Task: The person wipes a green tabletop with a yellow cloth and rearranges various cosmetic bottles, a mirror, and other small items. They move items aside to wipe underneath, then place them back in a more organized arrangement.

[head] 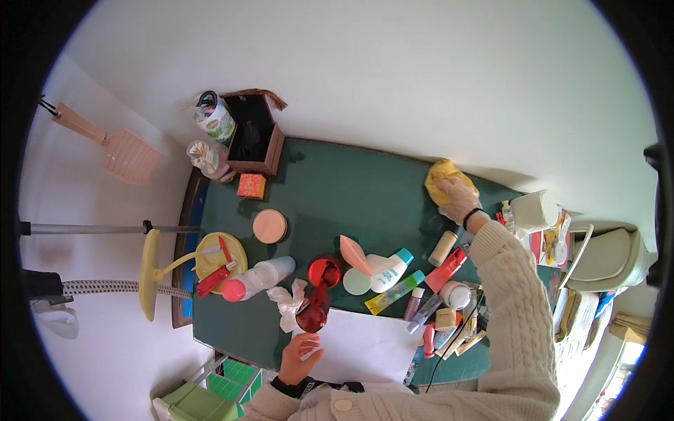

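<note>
My right hand (457,199), in a thin clear glove, presses a bunched yellow cloth (447,171) onto the green tabletop (347,179) near the wall. Bare and slightly curled, my left hand (299,359) is held low at the near edge, thumb apart from the fingers, nothing visible in it. Just beyond its fingertips is a shiny red translucent vessel (314,310), with a crumpled white tissue (289,303) beside it. A white sheet (363,344) lies to the right of this hand. Below my right wrist stands a beige-filled bottle (443,248).
Cosmetic tubes and bottles crowd the right, including a white bottle (387,272) and a red tube (445,269). A pink-lidded jar (269,226), a pump-style clear bottle (263,276) and a yellow dish (237,252) are left. An open wooden box (271,152) stands at back left.
</note>
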`<state>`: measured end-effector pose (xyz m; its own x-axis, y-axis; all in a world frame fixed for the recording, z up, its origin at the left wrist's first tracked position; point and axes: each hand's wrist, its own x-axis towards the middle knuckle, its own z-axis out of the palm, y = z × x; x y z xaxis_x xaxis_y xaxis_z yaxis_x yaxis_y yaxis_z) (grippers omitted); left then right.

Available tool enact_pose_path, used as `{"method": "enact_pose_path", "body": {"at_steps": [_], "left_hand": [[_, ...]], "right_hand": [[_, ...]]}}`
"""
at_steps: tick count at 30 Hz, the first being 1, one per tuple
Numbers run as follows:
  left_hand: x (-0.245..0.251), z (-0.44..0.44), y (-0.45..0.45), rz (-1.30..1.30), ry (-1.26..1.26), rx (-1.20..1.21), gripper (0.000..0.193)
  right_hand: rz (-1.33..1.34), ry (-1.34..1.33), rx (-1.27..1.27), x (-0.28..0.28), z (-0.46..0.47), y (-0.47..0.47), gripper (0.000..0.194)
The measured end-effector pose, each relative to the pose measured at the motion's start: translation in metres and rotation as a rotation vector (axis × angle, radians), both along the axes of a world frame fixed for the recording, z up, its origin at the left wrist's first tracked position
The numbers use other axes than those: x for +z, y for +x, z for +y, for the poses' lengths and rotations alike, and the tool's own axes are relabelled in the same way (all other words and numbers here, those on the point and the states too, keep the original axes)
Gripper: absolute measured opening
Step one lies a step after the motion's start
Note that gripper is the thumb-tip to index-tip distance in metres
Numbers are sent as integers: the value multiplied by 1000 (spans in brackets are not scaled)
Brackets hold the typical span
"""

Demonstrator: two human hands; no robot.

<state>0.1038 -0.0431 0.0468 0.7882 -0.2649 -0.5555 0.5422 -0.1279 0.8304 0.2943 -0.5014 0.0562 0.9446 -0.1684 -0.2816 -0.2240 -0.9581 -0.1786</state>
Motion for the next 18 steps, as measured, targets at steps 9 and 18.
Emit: {"method": "enact_pose_path", "body": {"at_steps": [9,18], "left_hand": [[-8,-2,3,-4,-82,115,24],[-7,2,5,-81,-45,96,24]], "right_hand": [[20,469,307,-4,164,66,69],[-105,528,272,1,99,4,60]]}}
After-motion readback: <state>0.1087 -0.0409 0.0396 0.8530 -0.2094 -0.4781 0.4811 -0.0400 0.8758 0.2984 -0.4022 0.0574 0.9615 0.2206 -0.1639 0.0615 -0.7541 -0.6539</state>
